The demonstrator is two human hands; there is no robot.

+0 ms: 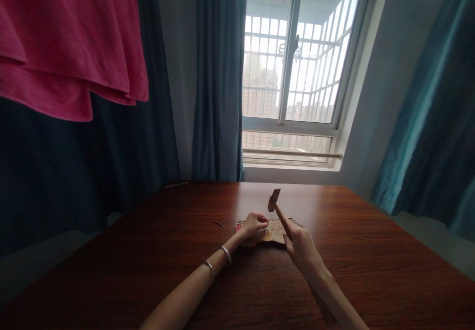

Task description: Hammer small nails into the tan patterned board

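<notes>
My right hand (300,245) is wrapped round the wooden handle of a hammer (274,200), whose head is raised above the table. Just to its left, my left hand (254,224) is closed in a pinch over a flat tan sheet (279,231) dotted with many small holes. What the left fingertips hold is too small to make out. Part of the sheet is hidden under both hands, and a pink patch (238,227) shows at its left end. Left of the sheet lies a thin dark rod (219,224), apart from both hands.
The sheet lies on a dark reddish wooden table (148,270). Behind the table's far edge are a barred window (293,87) and blue curtains (218,82). A pink cloth (74,48) hangs at the upper left.
</notes>
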